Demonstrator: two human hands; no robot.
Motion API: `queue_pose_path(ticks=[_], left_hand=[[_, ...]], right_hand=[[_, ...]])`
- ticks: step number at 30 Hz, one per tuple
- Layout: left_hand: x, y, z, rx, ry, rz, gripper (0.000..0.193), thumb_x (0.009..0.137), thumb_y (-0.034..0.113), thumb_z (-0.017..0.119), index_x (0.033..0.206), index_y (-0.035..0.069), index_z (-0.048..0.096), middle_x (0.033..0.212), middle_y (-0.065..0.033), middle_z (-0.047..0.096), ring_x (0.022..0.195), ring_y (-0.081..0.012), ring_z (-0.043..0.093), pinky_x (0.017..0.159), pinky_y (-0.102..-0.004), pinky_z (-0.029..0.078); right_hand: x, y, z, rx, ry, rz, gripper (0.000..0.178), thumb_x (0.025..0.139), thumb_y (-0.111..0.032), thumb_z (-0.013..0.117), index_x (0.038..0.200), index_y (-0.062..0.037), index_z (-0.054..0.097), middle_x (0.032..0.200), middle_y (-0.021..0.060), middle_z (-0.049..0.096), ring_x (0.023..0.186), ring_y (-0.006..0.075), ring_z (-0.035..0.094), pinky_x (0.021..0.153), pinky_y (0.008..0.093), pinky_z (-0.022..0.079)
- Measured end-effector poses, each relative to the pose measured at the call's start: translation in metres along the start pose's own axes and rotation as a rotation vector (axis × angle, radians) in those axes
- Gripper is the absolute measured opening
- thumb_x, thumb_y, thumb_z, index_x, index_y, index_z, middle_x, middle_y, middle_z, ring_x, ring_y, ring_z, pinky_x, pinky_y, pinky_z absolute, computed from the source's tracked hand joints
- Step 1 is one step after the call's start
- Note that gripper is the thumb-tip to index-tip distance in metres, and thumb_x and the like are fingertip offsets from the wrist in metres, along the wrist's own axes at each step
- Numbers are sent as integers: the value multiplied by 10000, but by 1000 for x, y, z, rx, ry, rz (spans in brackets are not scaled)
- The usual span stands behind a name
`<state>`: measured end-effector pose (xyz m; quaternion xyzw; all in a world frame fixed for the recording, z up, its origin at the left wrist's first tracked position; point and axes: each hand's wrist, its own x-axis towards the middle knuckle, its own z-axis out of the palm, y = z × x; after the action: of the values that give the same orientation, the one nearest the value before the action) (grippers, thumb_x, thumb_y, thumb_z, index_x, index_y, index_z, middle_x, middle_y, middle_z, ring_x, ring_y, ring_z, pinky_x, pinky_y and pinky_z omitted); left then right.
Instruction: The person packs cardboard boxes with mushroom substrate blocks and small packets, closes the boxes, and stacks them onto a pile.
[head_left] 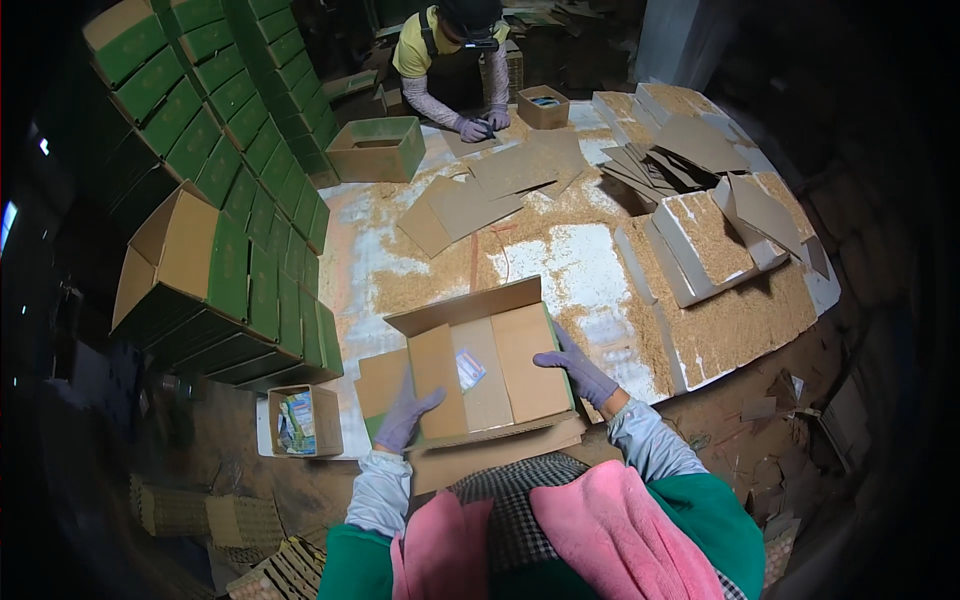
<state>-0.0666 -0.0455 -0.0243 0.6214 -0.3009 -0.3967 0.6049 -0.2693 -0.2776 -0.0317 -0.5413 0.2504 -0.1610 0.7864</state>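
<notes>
An open cardboard box (pixel 435 365), brown inside with green on its outer sides, is in front of me at the near edge of the table. My left hand (pixel 402 412), in a pale purple glove, grips its left side with the thumb over the inside. On the right side my right hand (pixel 580 370), gloved the same way, has its thumb over the wall and its fingers outside. A small printed paper (pixel 469 369) lies on the box's bottom. The far flap (pixel 465 303) stands up. Flat cardboard (pixel 500 454) shows beneath the near side.
Sawdust-like crumbs and loose cardboard sheets (pixel 470 210) cover parts of the white table (pixel 590 260). Tall stacks of green boxes (pixel 225 150) rise at the left. A small carton of packets (pixel 328 437) stands near left. White foam blocks (pixel 680 270) sit right. Opposite, a co-worker (pixel 430 60) bends over cardboard.
</notes>
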Motion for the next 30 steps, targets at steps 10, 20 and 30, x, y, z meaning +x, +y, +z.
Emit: queue_pose_path(ticks=[10,20,30], left_hand=[[-17,-3,23,-175,138,-174,676,803,129,722,1363,21,359,1173,-120,560,1045,-215,576,867,-317,511],[0,35,-19,143,141,108,661,830,180,699,1386,19,381,1311,-119,494,1170,-207,513,950,-293,449],[-68,232,-313,500,1378,584,877,770,312,780,1409,-46,296,1392,-243,381,1281,-309,388,1070,-353,304]], right_hand=[[-31,3,3,65,-51,84,857,824,-305,674,1487,-64,187,1350,137,470,1230,207,454,999,316,400],[0,-1,28,252,-79,42,670,865,-243,605,1429,-39,305,1301,127,503,1160,217,525,960,329,452],[149,-169,202,12,-12,-933,401,948,-171,548,1316,-30,472,1257,117,541,1137,176,549,947,326,487]])
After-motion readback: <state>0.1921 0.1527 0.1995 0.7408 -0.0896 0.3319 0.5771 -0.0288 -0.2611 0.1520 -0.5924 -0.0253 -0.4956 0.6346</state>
